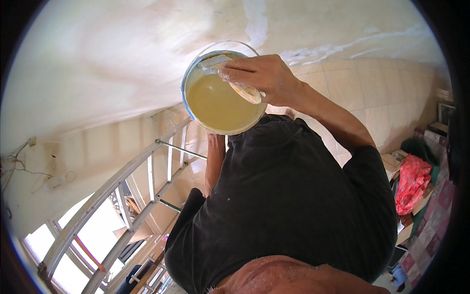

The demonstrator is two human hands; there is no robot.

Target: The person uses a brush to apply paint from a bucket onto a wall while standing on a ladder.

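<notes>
A round paint bucket (188,99) with a blue outer edge is held up before my chest, its thin handle standing against the wall side. Pale yellowish liquid (216,99) fills part of it. My right hand (264,75) grips a wide flat paintbrush (246,92) whose handle is crusted with paint. The brush head lies over the far inner rim of the bucket. My left forearm (214,165) rises to the bucket's underside; the bucket hides the left hand itself, which supports it from below.
Right in front stands a wall (128,55) with white patched streaks. An aluminium ladder (121,176) leans at the left, near loose wires (22,158) on the wall. Tiles (345,84) cover the floor. Boxes and a red plastic bag (413,183) lie at the right.
</notes>
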